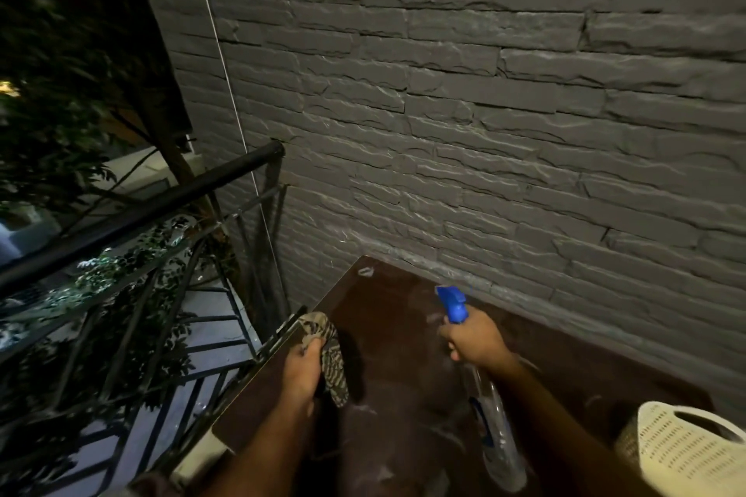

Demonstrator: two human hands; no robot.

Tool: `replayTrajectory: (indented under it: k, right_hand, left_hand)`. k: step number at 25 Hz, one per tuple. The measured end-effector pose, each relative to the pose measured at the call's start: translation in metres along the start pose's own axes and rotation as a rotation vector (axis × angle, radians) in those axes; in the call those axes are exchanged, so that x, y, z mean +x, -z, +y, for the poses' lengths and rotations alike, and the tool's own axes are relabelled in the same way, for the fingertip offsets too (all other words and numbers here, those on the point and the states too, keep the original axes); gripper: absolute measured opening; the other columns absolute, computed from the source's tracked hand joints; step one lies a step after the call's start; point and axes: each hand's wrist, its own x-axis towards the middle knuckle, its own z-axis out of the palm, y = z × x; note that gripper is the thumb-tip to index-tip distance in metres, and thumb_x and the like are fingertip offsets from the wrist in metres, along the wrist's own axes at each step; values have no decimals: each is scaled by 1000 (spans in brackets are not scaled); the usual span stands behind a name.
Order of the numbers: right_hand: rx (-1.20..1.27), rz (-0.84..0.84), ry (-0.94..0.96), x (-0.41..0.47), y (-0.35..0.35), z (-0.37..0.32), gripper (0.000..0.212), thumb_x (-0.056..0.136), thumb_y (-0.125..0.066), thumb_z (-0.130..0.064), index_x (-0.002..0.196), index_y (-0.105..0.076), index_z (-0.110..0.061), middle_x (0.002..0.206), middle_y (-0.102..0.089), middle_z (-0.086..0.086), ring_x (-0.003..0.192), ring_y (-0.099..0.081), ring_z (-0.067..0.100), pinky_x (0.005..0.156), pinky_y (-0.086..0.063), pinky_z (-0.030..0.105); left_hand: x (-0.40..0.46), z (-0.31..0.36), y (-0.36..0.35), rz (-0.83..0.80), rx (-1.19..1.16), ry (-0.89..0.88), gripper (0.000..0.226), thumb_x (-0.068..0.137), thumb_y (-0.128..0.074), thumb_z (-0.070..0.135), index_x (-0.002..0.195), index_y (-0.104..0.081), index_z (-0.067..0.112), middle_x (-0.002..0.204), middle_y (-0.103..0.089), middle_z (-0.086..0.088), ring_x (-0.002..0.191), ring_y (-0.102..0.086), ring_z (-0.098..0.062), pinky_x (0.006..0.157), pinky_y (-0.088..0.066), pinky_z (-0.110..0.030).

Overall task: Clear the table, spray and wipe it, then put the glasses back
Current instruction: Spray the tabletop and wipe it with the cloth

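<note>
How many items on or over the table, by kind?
Spray bottle: 1, in the right hand
Cloth: 1, in the left hand
Basket: 1
Glasses: 0 in view
Total: 3

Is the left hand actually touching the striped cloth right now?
Touching. The head view shows the left hand gripping the striped cloth, fingers curled round its upper part above the brown table.
</note>
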Motion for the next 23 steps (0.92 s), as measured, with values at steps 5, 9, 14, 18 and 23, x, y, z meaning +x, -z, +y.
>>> replayTrajectory:
  k: [5, 9, 14, 18, 23]
  right_hand:
    - [76, -202, 68, -30, -30, -5, 19, 79, -72, -7, 85, -55, -12, 58, -54, 6, 42, -51, 15, 46, -45, 28]
    - [150, -67, 42, -36, -37, -1, 20, 81, -74, -12, 92, -57, -11, 61, -57, 8, 47, -53, 20, 51, -47, 30]
    - [22, -205, 91, -53, -51, -4, 21, 79, -75, -17, 93, -60, -12, 61, -58, 5, 46, -54, 15, 49, -49, 25]
    - [50, -210, 85, -63, -66, -7, 21, 76, -75, -15, 88, -58, -11, 61, -58, 6, 50, -55, 19, 55, -52, 34]
    - [-7, -238, 48, -94, -88, -8, 20, 78, -74, -14, 93, -61, -11, 69, -61, 6, 55, -57, 18, 52, -49, 28]
  left_hand:
    - [-26, -8, 8, 7, 13, -21, 23, 96, -54, 25, 109, -58, 6, 100, -64, -15, 84, -60, -24, 65, -44, -29]
    - [-38, -16, 30, 50, 3, -19, 20, 95, -54, 26, 107, -58, 9, 99, -64, -13, 82, -60, -22, 63, -44, -29]
    - [-38, -29, 60, 98, -10, 16, 27, 95, -54, 30, 112, -60, 10, 98, -65, -11, 85, -61, -24, 66, -46, -33]
    - [-34, -32, 74, 85, -24, 58, 30, 92, -57, 36, 112, -61, 14, 101, -66, -13, 91, -63, -29, 84, -52, -45]
    - [-33, -28, 96, 61, -9, 1, 26, 90, -59, 34, 105, -63, 13, 101, -68, -13, 92, -64, -29, 91, -51, -46]
